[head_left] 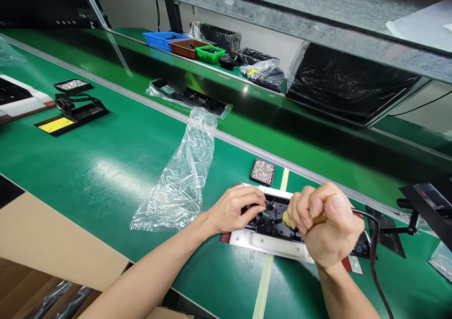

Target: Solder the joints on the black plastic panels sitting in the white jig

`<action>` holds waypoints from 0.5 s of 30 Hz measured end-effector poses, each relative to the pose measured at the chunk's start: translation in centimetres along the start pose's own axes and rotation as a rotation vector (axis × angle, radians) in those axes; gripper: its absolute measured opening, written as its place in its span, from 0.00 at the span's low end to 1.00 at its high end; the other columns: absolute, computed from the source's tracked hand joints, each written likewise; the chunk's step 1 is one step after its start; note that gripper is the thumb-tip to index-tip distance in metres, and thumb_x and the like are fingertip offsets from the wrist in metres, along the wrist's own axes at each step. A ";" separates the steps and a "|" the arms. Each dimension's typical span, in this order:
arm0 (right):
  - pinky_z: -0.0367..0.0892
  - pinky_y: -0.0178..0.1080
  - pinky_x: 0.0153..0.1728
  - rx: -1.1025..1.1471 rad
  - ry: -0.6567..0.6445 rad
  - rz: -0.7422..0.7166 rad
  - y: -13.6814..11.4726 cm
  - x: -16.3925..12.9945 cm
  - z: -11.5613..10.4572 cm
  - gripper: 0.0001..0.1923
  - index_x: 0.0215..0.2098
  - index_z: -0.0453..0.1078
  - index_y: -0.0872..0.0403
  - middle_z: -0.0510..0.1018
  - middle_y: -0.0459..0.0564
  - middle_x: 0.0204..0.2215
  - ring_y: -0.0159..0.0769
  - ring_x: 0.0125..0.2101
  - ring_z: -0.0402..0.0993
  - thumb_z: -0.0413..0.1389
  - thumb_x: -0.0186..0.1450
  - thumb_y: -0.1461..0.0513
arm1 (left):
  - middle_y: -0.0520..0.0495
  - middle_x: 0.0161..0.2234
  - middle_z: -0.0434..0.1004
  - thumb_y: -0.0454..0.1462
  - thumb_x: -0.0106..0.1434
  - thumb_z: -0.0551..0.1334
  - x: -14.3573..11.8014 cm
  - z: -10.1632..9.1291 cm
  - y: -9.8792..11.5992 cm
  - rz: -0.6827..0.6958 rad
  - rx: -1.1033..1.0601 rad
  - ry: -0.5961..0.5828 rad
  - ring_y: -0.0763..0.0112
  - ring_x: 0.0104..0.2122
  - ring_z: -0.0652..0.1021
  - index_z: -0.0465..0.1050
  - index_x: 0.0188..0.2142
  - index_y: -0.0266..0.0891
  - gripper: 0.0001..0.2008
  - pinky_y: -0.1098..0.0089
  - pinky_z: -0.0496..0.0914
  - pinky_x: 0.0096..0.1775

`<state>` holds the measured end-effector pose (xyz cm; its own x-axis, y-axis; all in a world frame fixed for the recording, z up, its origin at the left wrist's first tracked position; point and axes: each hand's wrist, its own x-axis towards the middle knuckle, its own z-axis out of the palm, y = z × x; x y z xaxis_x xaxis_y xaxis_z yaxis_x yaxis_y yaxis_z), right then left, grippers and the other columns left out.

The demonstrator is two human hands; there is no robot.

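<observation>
A black plastic part (271, 222) lies in a white fixture (268, 243) on the green bench. My left hand (235, 211) rests on the part's left end, fingers pressing down on it. My right hand (326, 222) is closed in a fist around a corded tool with a yellowish handle (319, 219), its tip pointing down at the middle of the part. The tool's black cable (372, 253) trails off to the lower right.
A small black tray of screws (262, 171) sits just behind the fixture. An empty clear plastic bag (183, 173) lies to the left. A cardboard box (42, 258) is at the lower left. Coloured bins (187, 46) and black bagged parts (263, 72) stand beyond the rail.
</observation>
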<state>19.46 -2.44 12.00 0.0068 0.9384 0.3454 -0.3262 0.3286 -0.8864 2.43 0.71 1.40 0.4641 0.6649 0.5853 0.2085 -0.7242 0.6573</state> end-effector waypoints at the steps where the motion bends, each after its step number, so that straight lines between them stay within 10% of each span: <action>1: 0.54 0.31 0.13 0.003 -0.021 0.007 0.0 0.0 -0.1 0.20 0.22 0.62 0.53 0.60 0.41 0.14 0.27 0.14 0.54 0.53 0.71 0.56 | 0.45 0.43 0.80 0.34 0.73 0.60 0.0 0.0 0.0 0.001 -0.002 0.001 0.67 0.43 0.80 0.76 0.41 0.37 0.06 0.65 0.67 0.44; 8: 0.58 0.34 0.15 0.047 -0.153 0.083 -0.4 0.2 -1.7 0.18 0.23 0.63 0.53 0.62 0.42 0.15 0.28 0.14 0.56 0.51 0.70 0.57 | 0.44 0.43 0.81 0.34 0.73 0.60 -0.3 -0.1 -0.1 -0.007 -0.003 -0.006 0.66 0.43 0.80 0.76 0.41 0.37 0.06 0.64 0.68 0.44; 15: 0.60 0.35 0.11 -0.011 0.065 -0.100 -2.4 1.3 -2.0 0.17 0.22 0.62 0.53 0.61 0.41 0.13 0.28 0.10 0.55 0.48 0.69 0.62 | 0.45 0.42 0.81 0.33 0.73 0.60 -0.4 -0.3 0.1 0.008 0.000 0.002 0.67 0.43 0.80 0.76 0.41 0.37 0.06 0.64 0.67 0.43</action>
<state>22.18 -1.78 13.93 0.0997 0.9057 0.4120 -0.3100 0.4217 -0.8521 1.98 0.47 1.38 0.4635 0.6598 0.5914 0.2054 -0.7293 0.6527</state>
